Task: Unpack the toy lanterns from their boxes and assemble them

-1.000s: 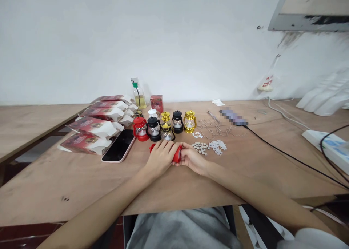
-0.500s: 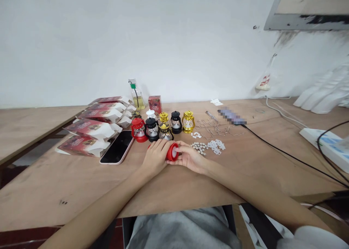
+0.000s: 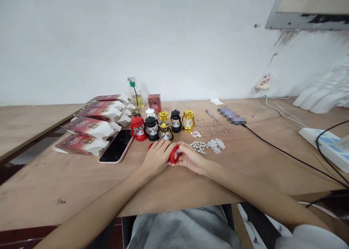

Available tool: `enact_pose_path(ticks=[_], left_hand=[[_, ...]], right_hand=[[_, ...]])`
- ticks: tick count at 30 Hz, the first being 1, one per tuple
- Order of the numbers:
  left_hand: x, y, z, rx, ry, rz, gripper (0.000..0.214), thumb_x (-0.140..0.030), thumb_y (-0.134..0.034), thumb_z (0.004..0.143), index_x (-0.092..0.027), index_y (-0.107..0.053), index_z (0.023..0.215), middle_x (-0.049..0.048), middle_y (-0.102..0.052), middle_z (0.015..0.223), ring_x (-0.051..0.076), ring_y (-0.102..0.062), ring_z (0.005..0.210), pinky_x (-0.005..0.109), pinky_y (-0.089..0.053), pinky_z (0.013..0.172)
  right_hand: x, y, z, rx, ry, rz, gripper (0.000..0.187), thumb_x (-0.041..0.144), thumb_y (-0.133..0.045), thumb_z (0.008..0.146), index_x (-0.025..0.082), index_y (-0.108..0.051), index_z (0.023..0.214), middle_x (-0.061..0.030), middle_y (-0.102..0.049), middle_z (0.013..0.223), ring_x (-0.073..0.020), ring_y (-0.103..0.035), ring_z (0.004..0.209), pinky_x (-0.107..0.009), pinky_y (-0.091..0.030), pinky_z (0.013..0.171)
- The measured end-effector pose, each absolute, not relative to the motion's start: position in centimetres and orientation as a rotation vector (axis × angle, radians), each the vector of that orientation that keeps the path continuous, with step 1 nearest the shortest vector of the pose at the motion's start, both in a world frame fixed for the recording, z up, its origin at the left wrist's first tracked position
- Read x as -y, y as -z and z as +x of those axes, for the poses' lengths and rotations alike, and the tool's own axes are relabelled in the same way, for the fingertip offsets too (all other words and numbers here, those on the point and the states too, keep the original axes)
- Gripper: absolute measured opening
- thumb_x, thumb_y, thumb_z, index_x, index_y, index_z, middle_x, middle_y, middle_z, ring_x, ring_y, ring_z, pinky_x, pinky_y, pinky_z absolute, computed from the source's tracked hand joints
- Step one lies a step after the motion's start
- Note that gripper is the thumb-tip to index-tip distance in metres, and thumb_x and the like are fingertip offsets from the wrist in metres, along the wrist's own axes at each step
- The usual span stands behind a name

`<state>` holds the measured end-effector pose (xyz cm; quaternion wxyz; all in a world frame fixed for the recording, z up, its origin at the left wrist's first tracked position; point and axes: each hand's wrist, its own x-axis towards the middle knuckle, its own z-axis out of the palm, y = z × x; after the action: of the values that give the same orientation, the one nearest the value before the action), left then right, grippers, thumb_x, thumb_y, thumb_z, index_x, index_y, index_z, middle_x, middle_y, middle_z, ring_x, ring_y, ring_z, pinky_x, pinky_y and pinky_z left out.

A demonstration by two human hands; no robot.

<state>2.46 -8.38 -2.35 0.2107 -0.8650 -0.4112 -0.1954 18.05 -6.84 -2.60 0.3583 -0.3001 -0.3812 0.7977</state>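
A red miniature lantern (image 3: 173, 155) lies on its side in my two hands, its round base turned to the right. My left hand (image 3: 158, 155) wraps over the lantern's body and hides most of it. At the base, my right hand (image 3: 190, 159) is closed, with fingers at the rim and the pale centre; the fingertips are partly hidden. Beyond the hands stand several small lanterns, among them a red one (image 3: 138, 128), a black one (image 3: 151, 128) and a gold one (image 3: 188, 121). Button cells (image 3: 199, 147) and white plastic tabs (image 3: 216, 145) lie right of my right hand.
Left of the lanterns lie a phone (image 3: 116, 147) and a row of red and white boxes (image 3: 83, 144). A pump bottle (image 3: 137, 94) stands near the wall. Bent wires (image 3: 212, 128), a screwdriver (image 3: 211, 115), a cabled device (image 3: 231, 116) and a power strip (image 3: 324, 149) are to the right.
The red lantern's base has turned slightly further right, so less of its pale centre shows. Both hands keep their hold, with the right fingers shifted a little at the base.
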Motion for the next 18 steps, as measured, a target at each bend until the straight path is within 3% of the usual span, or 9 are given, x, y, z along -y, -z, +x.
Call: enact_pose_path(ticks=[5, 10, 14, 18], left_hand=[[8.4, 2.3, 2.7, 1.105, 0.583, -2.357, 0.028, -0.021, -0.049, 0.084, -0.013, -0.054, 0.110, 0.0090, -0.063, 0.095, 0.023, -0.054, 0.085, 0.033, -0.039, 0.068], [8.2, 2.3, 2.6, 1.175, 0.579, -2.343, 0.029, -0.016, -0.053, 0.080, -0.015, -0.054, 0.108, 0.0085, -0.064, 0.095, 0.023, -0.056, 0.084, 0.033, -0.042, 0.067], [7.9, 2.2, 2.0, 1.268, 0.701, -2.326, 0.030, -0.019, -0.058, 0.078, -0.015, -0.053, 0.107, 0.0081, -0.064, 0.094, 0.023, -0.058, 0.082, 0.033, -0.045, 0.066], [7.8, 2.0, 1.3, 1.323, 1.017, -2.367, 0.030, -0.022, -0.058, 0.078, -0.016, -0.050, 0.107, 0.0074, -0.063, 0.097, 0.021, -0.060, 0.087, 0.030, -0.048, 0.072]], right_hand=[[6.8, 2.9, 17.9, 0.900, -2.063, -0.774, 0.028, 0.009, -0.047, 0.057, 0.020, -0.042, 0.082, 0.0059, -0.056, 0.061, -0.0115, -0.059, 0.054, -0.033, -0.056, 0.063], [6.7, 2.6, 18.2, 0.824, -2.097, -0.763, 0.025, 0.013, -0.050, 0.064, 0.019, -0.043, 0.087, 0.0020, -0.058, 0.069, -0.0129, -0.062, 0.060, -0.030, -0.056, 0.061], [7.0, 2.7, 18.1, 0.902, -1.890, -0.854, 0.017, 0.023, -0.055, 0.070, 0.019, -0.043, 0.083, 0.0025, -0.058, 0.072, -0.0112, -0.061, 0.054, -0.027, -0.054, 0.055], [7.5, 3.1, 18.0, 1.089, -1.586, -0.976, 0.004, 0.020, -0.042, 0.074, 0.019, -0.046, 0.075, 0.0039, -0.055, 0.068, -0.0065, -0.051, 0.044, -0.019, -0.042, 0.043]])
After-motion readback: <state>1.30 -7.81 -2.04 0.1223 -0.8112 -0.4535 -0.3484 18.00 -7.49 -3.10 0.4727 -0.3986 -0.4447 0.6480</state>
